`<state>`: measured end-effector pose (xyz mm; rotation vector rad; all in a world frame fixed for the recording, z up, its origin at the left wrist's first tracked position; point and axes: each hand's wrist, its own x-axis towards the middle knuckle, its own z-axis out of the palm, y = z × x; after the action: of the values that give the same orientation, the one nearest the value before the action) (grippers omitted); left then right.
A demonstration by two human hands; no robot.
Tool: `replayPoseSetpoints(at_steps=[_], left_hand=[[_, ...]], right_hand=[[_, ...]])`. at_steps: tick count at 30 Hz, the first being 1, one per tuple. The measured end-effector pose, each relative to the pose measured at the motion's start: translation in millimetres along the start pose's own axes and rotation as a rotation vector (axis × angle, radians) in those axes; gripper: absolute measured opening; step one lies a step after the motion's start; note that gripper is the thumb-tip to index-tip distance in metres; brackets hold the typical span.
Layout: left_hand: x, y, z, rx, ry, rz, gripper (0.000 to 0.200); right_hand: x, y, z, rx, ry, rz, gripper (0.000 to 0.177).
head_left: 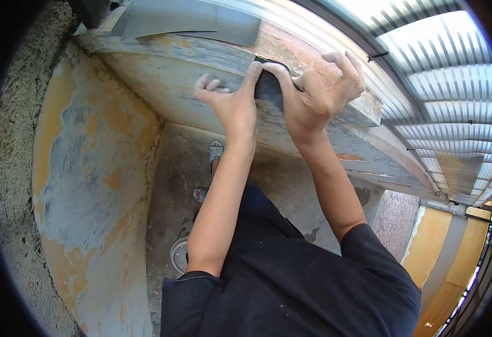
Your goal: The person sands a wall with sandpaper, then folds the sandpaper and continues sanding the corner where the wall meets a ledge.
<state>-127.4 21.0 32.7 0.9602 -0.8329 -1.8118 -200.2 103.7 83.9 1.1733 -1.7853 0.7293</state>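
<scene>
Both my hands press a dark sheet of sandpaper point(269, 90) against the worn, grey-and-orange edge of a wall ledge point(178, 67). My left hand point(230, 101) lies on the sheet's left side, thumb on the paper and fingers spread over the ledge face. My right hand point(319, 92) holds the right side of the sheet, with fingers curled over the ledge's upper edge. Most of the sandpaper is hidden under my hands.
A patchy orange and grey wall point(88, 185) runs down the left. Below are a concrete floor point(173, 185), my sandalled foot point(215, 151) and a round object point(179, 254). Another dark sheet point(201, 22) lies on top of the ledge. A corrugated roof point(448, 84) spans the right.
</scene>
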Motion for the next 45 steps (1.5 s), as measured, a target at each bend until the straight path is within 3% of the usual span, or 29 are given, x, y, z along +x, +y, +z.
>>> replayPoseSetpoints(at_steps=[3, 5, 10, 14, 15, 18, 21, 25, 28, 29, 32, 34, 38, 43, 45], left_hand=[[-21.3, -33.2, 8.4, 0.169, -0.073, 0.017, 0.102], [-45.6, -38.6, 22.3, 0.321, -0.093, -0.089, 0.102], [-12.5, -10.0, 7.4, 0.245, 0.039, 0.042, 0.098], [-17.3, -13.9, 10.1, 0.085, -0.025, 0.031, 0.100], [-26.8, -29.2, 11.6, 0.238, -0.057, 0.071, 0.100], [-46.1, -36.6, 22.5, 0.308, -0.064, 0.010, 0.097], [-20.6, -23.4, 11.0, 0.203, 0.029, 0.130, 0.093], [-3.2, -9.7, 1.8, 0.099, 0.031, 0.121, 0.089], [-32.5, -36.2, 13.6, 0.298, -0.066, 0.208, 0.089], [-44.6, -42.3, 18.4, 0.317, -0.092, 0.116, 0.090], [-47.8, -40.9, 20.4, 0.358, -0.064, 0.108, 0.091], [-31.8, -33.6, 12.0, 0.317, -0.036, 0.228, 0.089], [4.6, -0.5, -5.5, 0.218, 0.047, 0.159, 0.089], [-18.1, -26.1, 8.3, 0.184, 0.032, 0.171, 0.087], [-39.7, -41.6, 16.0, 0.314, -0.057, 0.178, 0.082]], right_hand=[[-17.3, 19.0, -24.1, -0.045, 0.005, 0.027, 0.042], [-21.1, 29.1, -44.8, -0.157, -0.004, 0.084, 0.042], [-5.0, 6.8, -8.4, -0.062, 0.016, 0.030, 0.040], [-12.0, 11.3, -18.4, -0.087, 0.034, 0.035, 0.041], [-16.6, 18.8, -26.5, -0.101, 0.026, 0.034, 0.041], [-20.8, 33.2, -43.6, -0.162, -0.011, 0.054, 0.042], [-9.9, 15.1, -21.2, -0.066, -0.037, 0.038, 0.041], [3.4, -7.4, -2.3, -0.048, 0.000, 0.053, 0.042], [-24.2, 21.8, -36.3, -0.103, -0.021, 0.088, 0.041], [-30.5, 29.8, -45.3, -0.150, -0.025, 0.107, 0.041], [-30.6, 33.8, -50.9, -0.208, -0.054, 0.051, 0.045], [-22.0, 22.6, -33.1, -0.168, -0.033, 0.045, 0.045], [-1.2, -13.1, 9.0, -0.070, 0.022, 0.007, 0.045], [-16.1, 14.7, -20.8, -0.101, 0.010, 0.015, 0.043], [-24.8, 24.3, -45.8, -0.198, -0.071, 0.082, 0.040]])
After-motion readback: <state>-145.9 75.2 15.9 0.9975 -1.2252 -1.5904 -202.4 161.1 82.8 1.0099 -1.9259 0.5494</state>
